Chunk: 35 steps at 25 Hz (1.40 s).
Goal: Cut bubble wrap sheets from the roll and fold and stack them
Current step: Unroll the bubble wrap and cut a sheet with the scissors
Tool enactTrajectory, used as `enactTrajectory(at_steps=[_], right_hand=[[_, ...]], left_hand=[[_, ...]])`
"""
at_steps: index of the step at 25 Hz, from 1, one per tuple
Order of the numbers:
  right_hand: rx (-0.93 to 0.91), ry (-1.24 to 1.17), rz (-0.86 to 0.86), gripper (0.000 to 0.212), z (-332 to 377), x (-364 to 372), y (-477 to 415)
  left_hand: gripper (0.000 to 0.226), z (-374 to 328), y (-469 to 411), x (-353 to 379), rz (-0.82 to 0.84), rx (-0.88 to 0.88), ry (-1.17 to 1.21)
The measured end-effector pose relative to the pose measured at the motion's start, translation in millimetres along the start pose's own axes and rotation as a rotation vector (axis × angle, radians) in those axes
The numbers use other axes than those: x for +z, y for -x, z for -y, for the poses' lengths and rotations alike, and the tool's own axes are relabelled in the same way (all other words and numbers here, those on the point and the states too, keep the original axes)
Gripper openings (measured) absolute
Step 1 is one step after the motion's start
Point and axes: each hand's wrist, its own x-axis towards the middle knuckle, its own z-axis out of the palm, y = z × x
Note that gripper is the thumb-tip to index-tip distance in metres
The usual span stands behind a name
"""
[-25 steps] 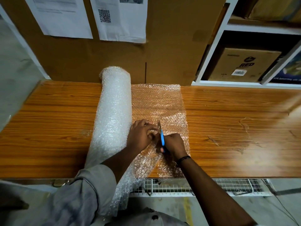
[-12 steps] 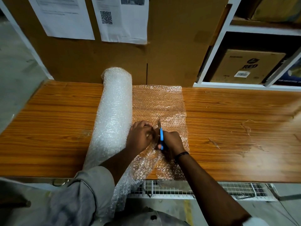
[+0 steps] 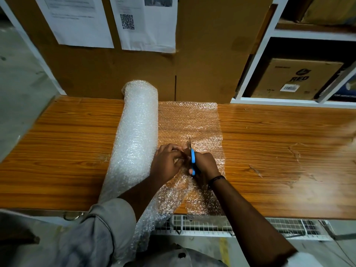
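A thick roll of bubble wrap (image 3: pixel 136 135) lies on the wooden table (image 3: pixel 269 147), running from the back wall toward me. An unrolled sheet (image 3: pixel 189 120) spreads flat to its right. My right hand (image 3: pixel 205 164) grips blue-handled scissors (image 3: pixel 192 158) whose blades point away from me into the sheet. My left hand (image 3: pixel 167 162) pinches the bubble wrap just left of the blades, beside the roll. Behind the scissors the sheet is split, and its near part hangs crumpled over the table's front edge.
A brown cardboard wall with taped paper sheets (image 3: pixel 148 24) stands behind the table. A white shelf at the back right holds a cardboard box (image 3: pixel 294 78). A wire mesh rack (image 3: pixel 221 224) runs below the table's front edge.
The scissors and both hands have moved slightly farther along the sheet, away from me. The roll has stayed in place.
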Motion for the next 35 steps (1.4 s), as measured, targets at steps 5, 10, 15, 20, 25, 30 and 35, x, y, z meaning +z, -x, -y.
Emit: enactTrajectory(at_steps=[5,10,15,20,25,30,35], right_hand=[[-0.002,0.038,-0.026,0.044,3,3,-13],[0.0,0.169,-0.035,0.053,2,3,-16],[0.028,-0.082,0.018,0.039,12,5,-18],[0.006,-0.013,0.0,0.041,13,4,-21],[-0.014,0.13,-0.026,0.046,13,0,-23],[0.012,0.136,0.016,0.043,12,-8,-18],[0.126,0.145,0.155,0.02,18,-14,-18]], left_hand=[[0.022,2,0,1,0.021,-0.008,-0.002],[0.023,3,0,2,0.021,0.0,0.017],[0.026,4,-1,3,0.015,0.013,0.014],[0.026,3,-1,2,0.006,0.005,0.011],[0.022,0,0,2,-0.003,-0.016,0.014],[0.017,-11,-11,-2,0.001,-0.13,0.052],[0.018,-23,-57,-19,-0.075,-0.218,0.074]])
